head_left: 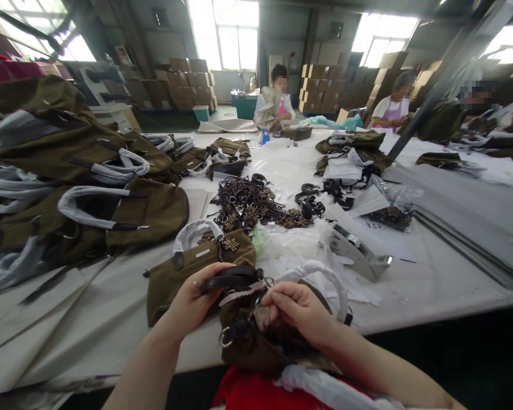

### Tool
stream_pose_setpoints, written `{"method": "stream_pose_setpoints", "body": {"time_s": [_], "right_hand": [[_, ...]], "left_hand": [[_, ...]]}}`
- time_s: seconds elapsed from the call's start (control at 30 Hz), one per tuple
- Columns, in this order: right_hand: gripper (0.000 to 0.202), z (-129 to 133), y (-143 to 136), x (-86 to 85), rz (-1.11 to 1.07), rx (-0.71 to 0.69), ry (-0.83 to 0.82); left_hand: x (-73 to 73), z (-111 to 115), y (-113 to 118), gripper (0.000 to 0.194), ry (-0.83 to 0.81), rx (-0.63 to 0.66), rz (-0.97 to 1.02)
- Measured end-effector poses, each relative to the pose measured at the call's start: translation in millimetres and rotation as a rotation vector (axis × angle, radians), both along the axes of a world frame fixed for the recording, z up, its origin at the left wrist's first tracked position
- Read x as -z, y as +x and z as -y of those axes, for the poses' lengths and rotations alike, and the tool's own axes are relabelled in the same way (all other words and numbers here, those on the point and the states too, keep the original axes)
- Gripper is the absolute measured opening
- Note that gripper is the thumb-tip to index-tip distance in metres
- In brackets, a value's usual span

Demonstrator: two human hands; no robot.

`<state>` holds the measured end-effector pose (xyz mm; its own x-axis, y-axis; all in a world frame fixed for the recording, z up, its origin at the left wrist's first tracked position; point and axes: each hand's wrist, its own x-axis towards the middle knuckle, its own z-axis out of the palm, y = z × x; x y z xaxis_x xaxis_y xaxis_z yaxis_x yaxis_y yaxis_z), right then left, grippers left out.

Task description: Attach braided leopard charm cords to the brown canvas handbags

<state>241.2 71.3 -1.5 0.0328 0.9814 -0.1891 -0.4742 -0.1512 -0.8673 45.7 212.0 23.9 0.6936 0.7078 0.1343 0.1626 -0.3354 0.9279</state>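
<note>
Left hand (192, 299) is closed around a folded dark brown leather strap (231, 279), thumb on top, holding it just above the near edge of the white work table (410, 285). Right hand (301, 310) has its fingers pinched together at the small metal clasp end of that strap, over an olive-brown canvas handbag (256, 347) that lies against the person's lap at the table edge; a silver metal ring (224, 337) hangs at the bag's front. A 2nd olive canvas bag with a paper-wrapped handle (196, 262) lies on the table directly behind the hands. Further back, a heap of dark metal chain charms (252, 208) sits mid-table, with crumpled clear plastic wrapping (294, 239) beside it. A stack of finished olive bags (77, 188) fills the left side. 3 other people work at the far end of the table.
</note>
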Motion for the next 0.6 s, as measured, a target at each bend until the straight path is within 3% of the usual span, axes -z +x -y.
{"method": "stream_pose_setpoints", "body": {"time_s": [0.17,0.27,0.37,0.5,0.6], "right_hand": [[0.039,-1.6,0.9,-1.3,0.023,-0.023,-0.007],[0.040,-3.3,1.2,-2.5,0.023,0.071,-0.004],[0.045,-4.8,0.9,-3.4,0.022,0.167,-0.027],[0.060,-7.6,0.1,-2.6,0.037,-0.019,-0.012],[0.051,-10.8,0.7,1.9,0.045,-0.080,-0.023]], "left_hand": [[6.1,-0.9,3.0,0.027,0.003,-0.026,-0.043],[1.0,-7.9,-2.1,0.030,0.087,-0.091,-0.078],[-23.6,-18.7,-9.0,0.028,0.260,0.000,-0.146],[-66.2,-24.2,-6.7,0.040,0.521,0.186,-0.253],[-80.1,-23.1,4.6,0.052,0.664,0.271,-0.329]]}}
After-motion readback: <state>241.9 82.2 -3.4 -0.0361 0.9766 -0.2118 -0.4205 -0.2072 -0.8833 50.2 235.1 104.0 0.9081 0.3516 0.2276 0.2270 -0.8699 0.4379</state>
